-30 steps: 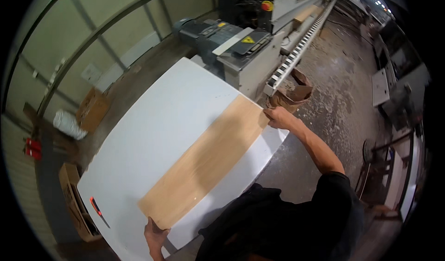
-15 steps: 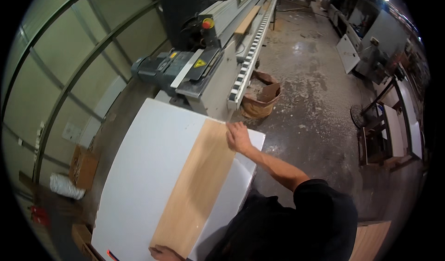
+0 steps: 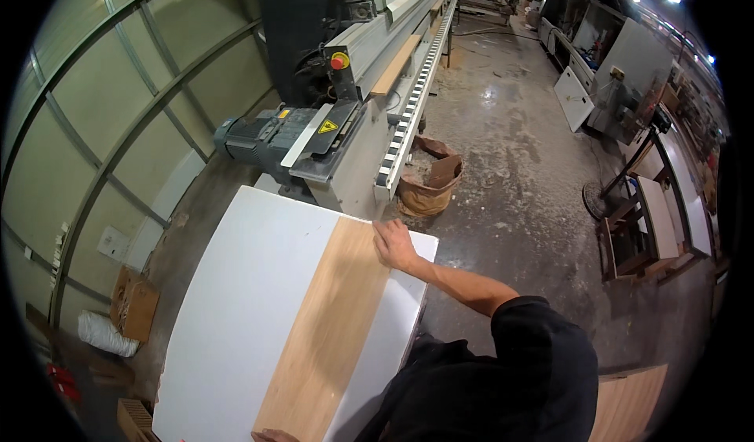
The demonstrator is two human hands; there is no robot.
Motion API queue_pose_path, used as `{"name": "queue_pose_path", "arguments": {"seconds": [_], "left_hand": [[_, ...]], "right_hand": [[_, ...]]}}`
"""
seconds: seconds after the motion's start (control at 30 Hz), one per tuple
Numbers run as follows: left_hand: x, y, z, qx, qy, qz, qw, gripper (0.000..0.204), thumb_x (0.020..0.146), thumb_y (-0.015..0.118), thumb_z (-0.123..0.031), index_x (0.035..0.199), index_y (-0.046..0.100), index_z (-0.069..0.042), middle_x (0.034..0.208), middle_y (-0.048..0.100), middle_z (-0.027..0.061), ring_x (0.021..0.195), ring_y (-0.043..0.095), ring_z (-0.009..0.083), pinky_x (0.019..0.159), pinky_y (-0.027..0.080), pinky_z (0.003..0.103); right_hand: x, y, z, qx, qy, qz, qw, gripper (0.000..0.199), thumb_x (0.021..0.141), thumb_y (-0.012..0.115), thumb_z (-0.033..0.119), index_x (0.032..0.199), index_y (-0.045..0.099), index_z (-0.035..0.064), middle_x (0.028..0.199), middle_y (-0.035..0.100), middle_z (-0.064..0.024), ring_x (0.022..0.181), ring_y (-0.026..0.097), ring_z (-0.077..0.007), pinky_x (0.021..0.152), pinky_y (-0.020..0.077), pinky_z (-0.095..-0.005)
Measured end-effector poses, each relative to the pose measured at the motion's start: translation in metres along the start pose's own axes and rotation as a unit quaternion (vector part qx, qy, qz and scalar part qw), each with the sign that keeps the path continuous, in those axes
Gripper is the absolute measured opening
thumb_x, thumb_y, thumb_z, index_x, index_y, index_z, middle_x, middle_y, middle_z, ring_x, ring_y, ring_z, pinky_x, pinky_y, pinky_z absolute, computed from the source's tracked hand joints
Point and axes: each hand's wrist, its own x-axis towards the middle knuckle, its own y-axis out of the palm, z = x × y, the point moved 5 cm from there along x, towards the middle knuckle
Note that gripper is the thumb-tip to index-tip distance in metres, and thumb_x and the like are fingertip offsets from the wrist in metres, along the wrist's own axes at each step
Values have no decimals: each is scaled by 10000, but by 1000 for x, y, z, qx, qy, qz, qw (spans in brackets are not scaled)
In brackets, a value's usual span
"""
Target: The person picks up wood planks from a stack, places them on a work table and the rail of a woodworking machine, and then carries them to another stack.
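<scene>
A long, light wood-grain board (image 3: 326,308) lies lengthwise on a large white panel (image 3: 228,300). My right hand (image 3: 395,245) grips the board's far right edge, its fingers bent over the corner. At the lower rim of the picture, my left hand (image 3: 273,436) is on the near end of the board; only part of it shows. The board is flat on the white panel between my two hands, and a shadow falls across its middle.
Just beyond the panel stands a machine with a grey motor (image 3: 263,139), a red emergency knob (image 3: 339,61) and a long roller track (image 3: 408,108). A brown sack (image 3: 428,187) sits beside it. Cardboard boxes (image 3: 135,300) are at left, a wooden frame (image 3: 640,230) at right.
The view has shifted, showing more of the room ahead; the left hand is now mostly below the picture. Both hands stay at the same ends of the board.
</scene>
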Motion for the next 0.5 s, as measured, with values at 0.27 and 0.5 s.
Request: {"name": "queue_pose_path", "arguments": {"seconds": [0.27,0.5], "left_hand": [[-16,19,28,-73,-147,69,984,320,933,487,-193,1013,432,112,960,484,239,893,443,330,788,389,423],[-24,24,45,-234,-262,92,932,523,962,480,-180,1333,312,148,1353,364,265,1281,399,331,1045,359,394]], "right_hand": [[-1,1,-7,6,-2,-15,1000,350,814,586,124,1139,584,-6,931,558,-197,911,493,-374,810,403,-459],[1,3,-6,15,-6,-16,1000,365,807,605,124,1149,586,-2,943,571,-181,936,497,-356,832,419,-451]]}}
